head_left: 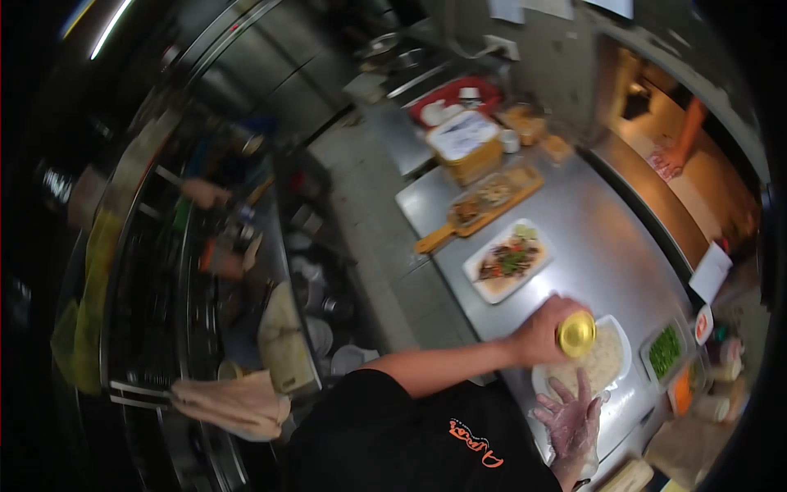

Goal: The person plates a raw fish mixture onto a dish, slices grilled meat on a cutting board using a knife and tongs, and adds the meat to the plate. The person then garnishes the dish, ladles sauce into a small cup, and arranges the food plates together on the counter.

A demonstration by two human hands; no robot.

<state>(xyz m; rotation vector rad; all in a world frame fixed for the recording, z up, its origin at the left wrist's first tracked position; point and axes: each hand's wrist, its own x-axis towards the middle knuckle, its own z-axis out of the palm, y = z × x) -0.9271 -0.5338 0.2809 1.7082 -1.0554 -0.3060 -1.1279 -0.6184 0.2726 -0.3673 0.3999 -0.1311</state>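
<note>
My left hand [545, 330] grips a container with a round gold end [577, 333], held over a white tray [626, 348] of pale, grainy food [602, 361]. Its label and other end are hidden. Just below, my right hand [570, 416] wears a clear plastic glove, palm up with the fingers spread. Nothing solid shows in the palm, though blur hides fine detail. A white plate [473, 271] of dark food with green herbs lies farther along the steel table [594, 234].
A wooden board [433, 241] bears a glass dish of food near a lidded yellow tub [475, 168]. Chopped greens [666, 353] stand in a clear container beside the tray. Past the serving opening, another person's hand [672, 161] rests on a wooden counter.
</note>
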